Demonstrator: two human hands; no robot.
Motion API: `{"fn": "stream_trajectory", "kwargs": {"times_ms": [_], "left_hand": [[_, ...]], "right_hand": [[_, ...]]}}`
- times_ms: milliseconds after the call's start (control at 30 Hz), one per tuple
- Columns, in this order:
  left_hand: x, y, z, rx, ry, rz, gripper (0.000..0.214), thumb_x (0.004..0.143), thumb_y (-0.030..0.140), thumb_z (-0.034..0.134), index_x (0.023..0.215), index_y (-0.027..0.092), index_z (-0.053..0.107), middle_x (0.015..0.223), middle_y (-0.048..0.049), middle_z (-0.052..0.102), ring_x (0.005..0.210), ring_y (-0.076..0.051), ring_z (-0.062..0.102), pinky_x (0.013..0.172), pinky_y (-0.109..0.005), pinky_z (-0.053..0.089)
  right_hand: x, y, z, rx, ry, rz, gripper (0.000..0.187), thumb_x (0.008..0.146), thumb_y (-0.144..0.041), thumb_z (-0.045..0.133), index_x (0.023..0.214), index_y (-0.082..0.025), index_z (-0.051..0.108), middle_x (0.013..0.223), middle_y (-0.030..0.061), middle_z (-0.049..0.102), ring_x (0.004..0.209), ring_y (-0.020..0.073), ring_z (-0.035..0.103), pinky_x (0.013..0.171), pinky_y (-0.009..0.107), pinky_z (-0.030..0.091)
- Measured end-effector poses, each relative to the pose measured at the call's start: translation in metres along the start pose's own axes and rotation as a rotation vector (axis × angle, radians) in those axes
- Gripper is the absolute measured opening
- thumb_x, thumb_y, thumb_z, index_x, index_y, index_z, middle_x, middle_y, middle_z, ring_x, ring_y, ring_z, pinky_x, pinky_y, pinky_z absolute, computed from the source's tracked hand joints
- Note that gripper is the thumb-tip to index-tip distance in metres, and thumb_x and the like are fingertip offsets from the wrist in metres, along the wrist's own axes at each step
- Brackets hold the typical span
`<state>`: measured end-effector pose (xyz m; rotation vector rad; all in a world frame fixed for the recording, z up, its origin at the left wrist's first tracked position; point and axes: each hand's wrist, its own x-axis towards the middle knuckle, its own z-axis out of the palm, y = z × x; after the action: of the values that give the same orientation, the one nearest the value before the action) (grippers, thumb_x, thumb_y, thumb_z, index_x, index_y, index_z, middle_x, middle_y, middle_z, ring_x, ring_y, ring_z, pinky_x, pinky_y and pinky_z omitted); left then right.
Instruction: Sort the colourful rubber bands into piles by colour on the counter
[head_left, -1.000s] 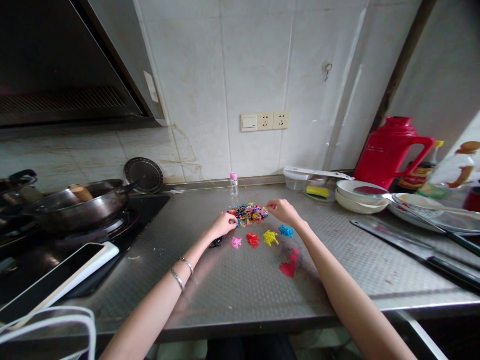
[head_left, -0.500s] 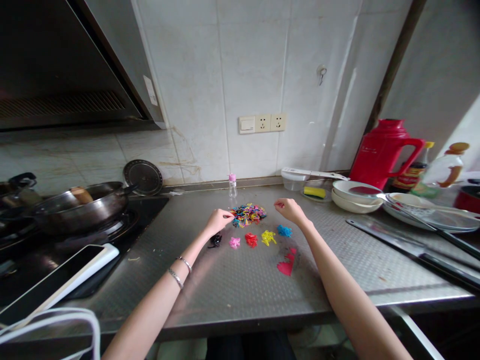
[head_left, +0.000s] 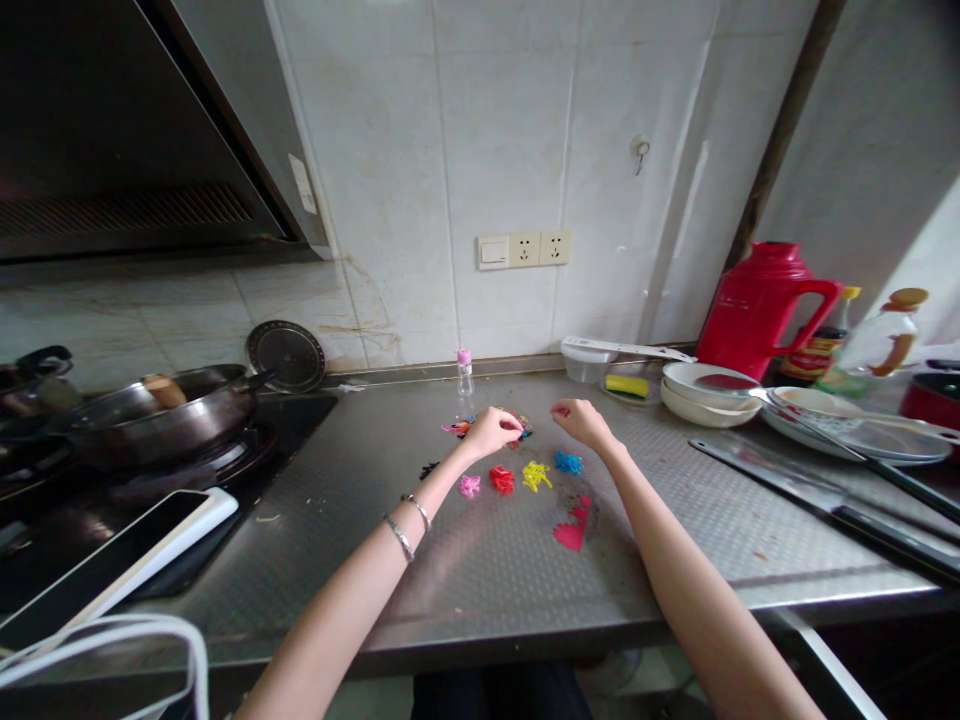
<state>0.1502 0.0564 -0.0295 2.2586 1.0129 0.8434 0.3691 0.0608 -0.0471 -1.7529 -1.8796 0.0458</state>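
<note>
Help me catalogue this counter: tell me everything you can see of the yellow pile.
The yellow pile is a small, loose heap of thin, bright loops that look like rubber bands, tangled, with strands straggling at its edges. It lies on the patterned metal counter, between the red pile and the blue pile, apart from both. Neither the left hand nor the right hand touches it.

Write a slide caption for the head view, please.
Left hand at mixed bands, right hand alongside, single-colour piles in front.

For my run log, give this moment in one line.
left hand: at multicolored pile | right hand: right of it | front: black pile, pink pile, red pile, yellow pile, blue pile
</note>
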Motion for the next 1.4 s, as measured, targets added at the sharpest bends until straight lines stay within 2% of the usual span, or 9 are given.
{"fn": "stream_trajectory", "kwargs": {"times_ms": [267,400,500,633,800,900,1033,1167,1400], "left_hand": [[0.018,0.026,0.046,0.174,-0.178,0.037,0.021,0.065,0.02,0.055,0.078,0.014,0.071,0.074,-0.0053,0.068,0.064,-0.013,0.058,0.059,-0.021,0.041],[0.022,0.033,0.056,0.227,-0.246,0.048,0.02,0.064,0.02,0.057,0.078,0.015,0.071,0.073,-0.0048,0.068,0.063,-0.013,0.057,0.057,-0.02,0.04],[0.024,0.034,0.056,0.238,-0.28,0.067,0.026,0.061,0.025,0.063,0.084,0.015,0.07,0.073,-0.0044,0.067,0.061,-0.012,0.055,0.058,-0.021,0.04],[0.026,0.024,0.039,0.155,-0.213,0.043,0.037,0.064,0.032,0.063,0.094,0.012,0.067,0.07,-0.0044,0.065,0.059,-0.012,0.054,0.057,-0.022,0.04],[0.025,-0.011,-0.008,-0.042,0.026,0.029,0.028,0.072,0.029,0.055,0.085,0.009,0.068,0.079,-0.0083,0.067,0.068,-0.013,0.056,0.064,-0.023,0.042],[0.015,-0.035,-0.041,-0.1,0.195,-0.112,0.026,0.071,0.028,0.055,0.082,0.008,0.067,0.076,-0.0082,0.066,0.065,-0.013,0.055,0.061,-0.023,0.042],[-0.008,-0.059,-0.073,-0.112,0.278,-0.32,0.028,0.071,0.03,0.054,0.085,0.009,0.067,0.059,-0.0035,0.06,0.048,-0.008,0.045,0.046,-0.019,0.034],[-0.026,-0.073,-0.084,-0.135,0.303,-0.414,0.028,0.07,0.029,0.053,0.084,0.009,0.067,0.052,0.0007,0.052,0.039,-0.004,0.035,0.039,-0.017,0.024],[-0.04,-0.085,-0.08,-0.204,0.307,-0.457,0.029,0.068,0.033,0.055,0.082,0.01,0.065,0.05,0.003,0.046,0.038,-0.004,0.032,0.036,-0.016,0.018]], "right_hand": [[0.0,-0.002,-0.001,0.009,0.009,-0.008,0.027,0.073,-0.025,0.047,0.089,-0.021,0.068,0.085,0.0052,0.068,0.079,0.0157,0.06,0.066,0.02,0.04],[0.001,-0.002,-0.001,0.001,-0.003,-0.01,0.027,0.072,-0.024,0.047,0.089,-0.021,0.068,0.084,0.0052,0.068,0.079,0.0155,0.06,0.066,0.02,0.04],[0.001,-0.002,-0.001,-0.005,-0.005,-0.008,0.027,0.072,-0.025,0.047,0.088,-0.021,0.068,0.084,0.0052,0.068,0.079,0.0155,0.06,0.065,0.02,0.04],[-0.001,-0.002,-0.001,-0.014,-0.013,-0.007,0.026,0.073,-0.026,0.046,0.087,-0.021,0.068,0.084,0.0055,0.068,0.08,0.0162,0.06,0.064,0.02,0.04],[0.0,-0.005,0.0,0.006,-0.058,-0.01,0.026,0.072,-0.026,0.048,0.088,-0.022,0.068,0.085,0.0044,0.068,0.079,0.0155,0.06,0.063,0.019,0.04],[0.002,-0.009,0.004,0.023,-0.104,-0.033,0.027,0.071,-0.023,0.049,0.09,-0.021,0.068,0.084,0.0039,0.068,0.078,0.0144,0.06,0.064,0.019,0.041],[0.002,-0.016,0.01,0.011,-0.186,-0.072,0.027,0.069,-0.019,0.05,0.089,-0.021,0.068,0.083,0.0037,0.068,0.075,0.0135,0.06,0.064,0.018,0.041],[0.0,-0.025,0.016,0.001,-0.244,-0.106,0.029,0.068,-0.017,0.051,0.091,-0.021,0.068,0.087,0.0034,0.067,0.078,0.0134,0.06,0.064,0.017,0.04],[-0.002,-0.033,0.023,-0.039,-0.254,-0.132,0.033,0.069,-0.014,0.048,0.094,-0.024,0.067,0.09,0.0019,0.067,0.083,0.0143,0.059,0.066,0.017,0.04]]}}
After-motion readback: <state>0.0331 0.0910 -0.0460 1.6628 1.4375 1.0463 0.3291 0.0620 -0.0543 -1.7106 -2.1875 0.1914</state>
